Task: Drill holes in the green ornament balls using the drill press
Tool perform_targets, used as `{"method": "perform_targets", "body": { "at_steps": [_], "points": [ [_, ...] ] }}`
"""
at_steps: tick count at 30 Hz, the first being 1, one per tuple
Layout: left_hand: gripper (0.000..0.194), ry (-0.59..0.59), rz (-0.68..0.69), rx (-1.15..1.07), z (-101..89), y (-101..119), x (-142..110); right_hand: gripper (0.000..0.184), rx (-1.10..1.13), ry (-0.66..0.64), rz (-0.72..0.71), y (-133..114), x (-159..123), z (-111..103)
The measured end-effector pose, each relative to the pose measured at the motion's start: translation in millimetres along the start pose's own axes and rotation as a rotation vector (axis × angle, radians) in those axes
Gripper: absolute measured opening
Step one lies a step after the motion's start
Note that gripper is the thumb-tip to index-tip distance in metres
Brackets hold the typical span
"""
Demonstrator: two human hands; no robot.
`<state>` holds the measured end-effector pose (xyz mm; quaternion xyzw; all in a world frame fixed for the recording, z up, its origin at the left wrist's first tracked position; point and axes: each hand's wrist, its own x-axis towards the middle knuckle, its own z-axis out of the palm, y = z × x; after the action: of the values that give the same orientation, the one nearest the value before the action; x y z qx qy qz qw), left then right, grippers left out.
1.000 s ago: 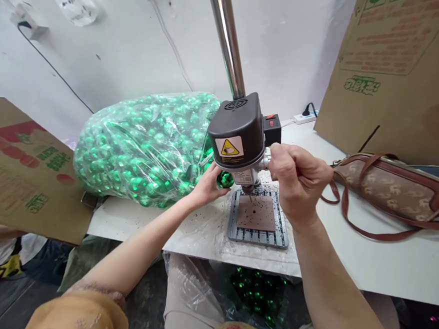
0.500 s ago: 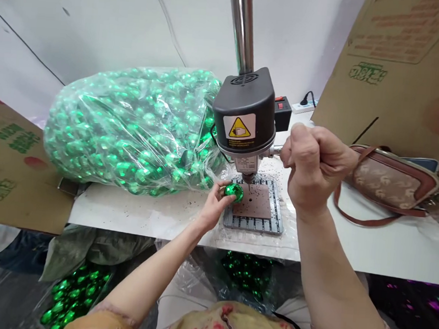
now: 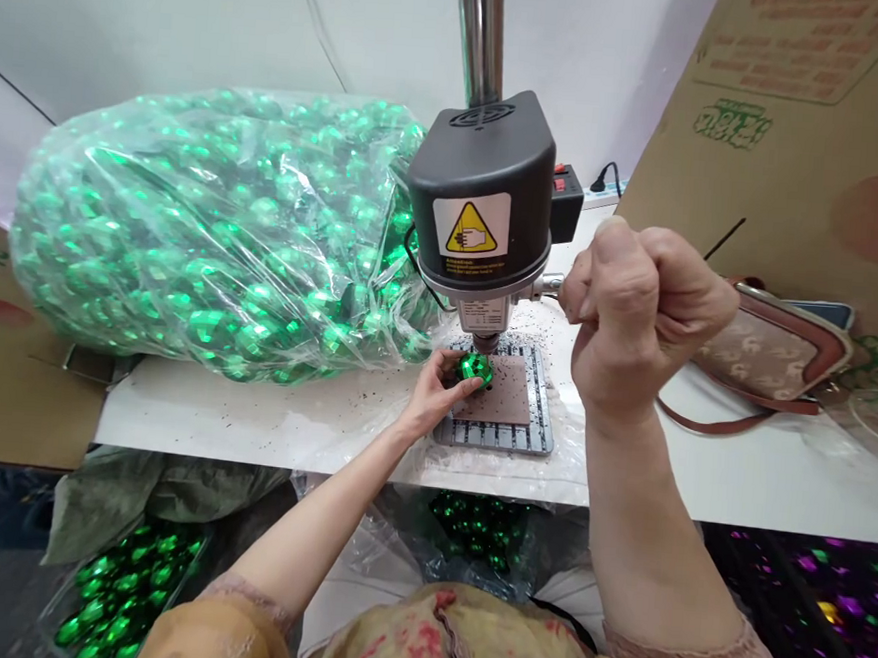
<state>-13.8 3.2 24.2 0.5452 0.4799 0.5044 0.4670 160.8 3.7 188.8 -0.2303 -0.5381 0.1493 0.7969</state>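
A small bench drill press [image 3: 482, 202] with a black motor housing and a steel column stands on the white table [image 3: 268, 412]. My left hand [image 3: 434, 394] pinches a shiny green faceted ball [image 3: 474, 369] and holds it on the brown pad of the drill's base plate [image 3: 500, 419], right under the chuck. My right hand [image 3: 635, 318] is a closed fist around the drill's feed lever, to the right of the housing.
A big clear bag of green balls [image 3: 212, 228] fills the table's left. A brown handbag [image 3: 772, 352] lies at right, with cardboard boxes [image 3: 790, 133] behind it and at far left. More green balls sit in bags under the table [image 3: 123, 598]. A power strip [image 3: 606, 188] lies by the wall.
My left hand has carried the green ball from beside the bag down onto the base plate and slid it under the chuck. My right hand has stayed closed on the lever.
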Motion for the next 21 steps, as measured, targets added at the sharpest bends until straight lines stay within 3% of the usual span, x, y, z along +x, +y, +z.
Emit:
{"method": "perform_targets", "body": {
  "at_steps": [5,13,21],
  "points": [
    [0.054,-0.038,0.027,0.03,2.4,-2,1,0.049,0.086,0.022,-0.015,-2,1,3],
    [0.059,-0.089,0.097,0.206,7.8,-6,-2,0.051,-0.057,0.014,0.075,-1,-1,-2],
    [0.061,-0.107,0.122,0.184,13.3,-3,-7,0.053,-0.061,0.003,-0.008,2,1,-2]
  ]
}}
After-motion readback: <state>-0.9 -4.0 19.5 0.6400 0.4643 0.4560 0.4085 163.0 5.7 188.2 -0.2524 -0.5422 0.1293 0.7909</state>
